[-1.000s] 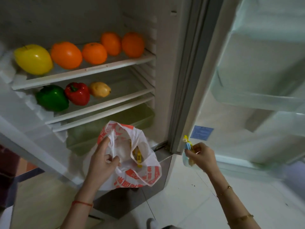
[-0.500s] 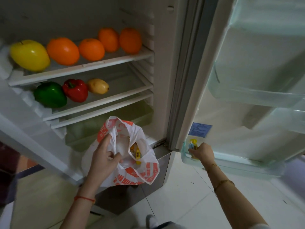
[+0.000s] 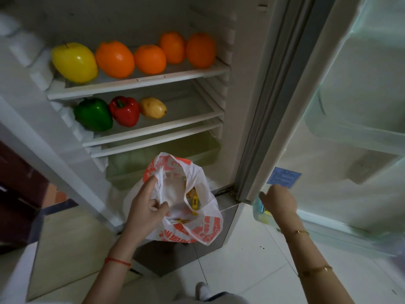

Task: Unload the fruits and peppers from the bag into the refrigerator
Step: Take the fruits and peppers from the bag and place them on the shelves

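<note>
A white plastic bag [image 3: 203, 229] with orange print hangs open in front of the refrigerator's lowest part, and my left hand [image 3: 146, 207] grips its handle. Small yellow packets [image 3: 194, 201] lie inside it. My right hand [image 3: 280, 202] reaches down into the lowest door bin [image 3: 328, 227], where a small yellow and blue packet [image 3: 264, 212] shows through the bin's wall; my fingers are hidden. On the top shelf [image 3: 140, 84] sit a yellow fruit [image 3: 74, 62] and several oranges [image 3: 115, 59]. The middle shelf [image 3: 153, 130] holds a green pepper [image 3: 94, 114], a red pepper [image 3: 125, 110] and a small yellow fruit [image 3: 153, 107].
A translucent crisper drawer [image 3: 153, 159] lies under the shelves, behind the bag. The open door [image 3: 361, 106] stands at the right with its upper bins. A blue label [image 3: 283, 177] is stuck on the door's inner face. White tiled floor [image 3: 252, 270] lies below, a dark cabinet [image 3: 17, 194] at left.
My right hand has carried the small yellow and blue packet from beside the door's edge down into the lowest door bin. My left hand keeps hold of the bag.
</note>
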